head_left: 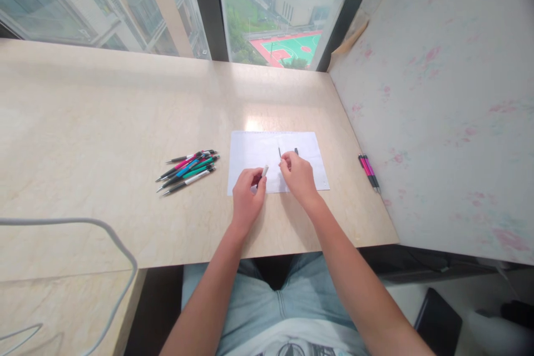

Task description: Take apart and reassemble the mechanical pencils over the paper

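In the head view, a small white pen part [264, 171] is pinched in the closed fingers of the left hand [247, 196] — its tip juts toward the right hand [297, 177]. The right fingers are curled shut; what they pinch cannot be told. Both hands are held over a white sheet [254, 151], where two small dark pieces [287, 152] lie just beyond the right fingertips. A pile of pens [188, 169] is seen well left.

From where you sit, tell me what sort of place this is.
Probably a desk in a high-rise room: a pale marble-look tabletop holding a pile of pens and a sheet of paper, and a window looking far down onto a sports court.
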`<state>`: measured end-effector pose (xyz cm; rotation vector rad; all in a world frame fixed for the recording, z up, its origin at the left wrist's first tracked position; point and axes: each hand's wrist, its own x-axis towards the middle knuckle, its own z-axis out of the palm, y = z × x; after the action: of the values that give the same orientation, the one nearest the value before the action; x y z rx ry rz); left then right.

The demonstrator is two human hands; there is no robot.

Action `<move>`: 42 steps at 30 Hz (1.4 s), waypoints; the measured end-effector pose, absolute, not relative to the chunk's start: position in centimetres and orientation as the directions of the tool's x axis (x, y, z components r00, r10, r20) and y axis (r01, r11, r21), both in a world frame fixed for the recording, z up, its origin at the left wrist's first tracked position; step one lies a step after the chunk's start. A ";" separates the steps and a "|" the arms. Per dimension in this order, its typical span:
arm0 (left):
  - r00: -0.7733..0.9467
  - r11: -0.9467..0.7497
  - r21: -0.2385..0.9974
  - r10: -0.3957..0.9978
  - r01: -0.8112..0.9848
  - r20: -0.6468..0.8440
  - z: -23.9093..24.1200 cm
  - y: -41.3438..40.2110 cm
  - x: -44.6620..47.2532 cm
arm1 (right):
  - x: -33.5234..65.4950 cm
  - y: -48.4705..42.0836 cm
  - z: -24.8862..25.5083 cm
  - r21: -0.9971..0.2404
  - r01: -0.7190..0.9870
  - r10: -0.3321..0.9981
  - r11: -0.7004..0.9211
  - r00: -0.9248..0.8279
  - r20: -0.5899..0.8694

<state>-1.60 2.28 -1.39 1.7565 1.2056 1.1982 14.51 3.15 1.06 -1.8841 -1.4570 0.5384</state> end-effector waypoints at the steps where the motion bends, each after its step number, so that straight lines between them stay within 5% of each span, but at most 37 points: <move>1: 0.151 -0.340 0.888 0.940 0.309 0.307 -1.3 2.2 -1.6 | 14.4 3.6 1.1 -0.634 0.761 0.956 -0.136 0.268 0.117; 5: 0.165 -0.339 0.892 0.939 0.301 0.301 -1.1 2.1 -1.5 | 13.6 4.8 0.9 -0.396 0.908 0.950 -0.136 0.233 0.207; 13: 0.170 -0.351 0.881 0.935 0.316 0.312 -1.2 2.1 -1.5 | 12.4 6.2 -0.1 -0.303 0.928 0.944 -0.216 0.278 0.179; 23: 0.162 -0.329 0.864 0.944 0.381 0.288 -1.3 2.2 -1.6 | 15.3 1.8 0.6 -0.452 0.867 0.877 -0.210 0.371 0.304; 32: 0.081 -0.281 0.760 0.954 0.586 0.290 -0.7 2.6 -1.8 | 19.7 -2.5 -2.8 -0.448 0.868 0.841 -0.216 0.398 0.367; 42: 0.201 -0.228 0.379 0.974 0.897 0.109 0.5 7.6 0.4 | 20.2 -2.6 -3.8 -0.478 0.848 0.839 -0.228 0.421 0.346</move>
<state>0.42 7.65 0.54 2.2425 1.7868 0.4806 20.20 -2.58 -3.78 -2.0697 -1.4215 -0.0209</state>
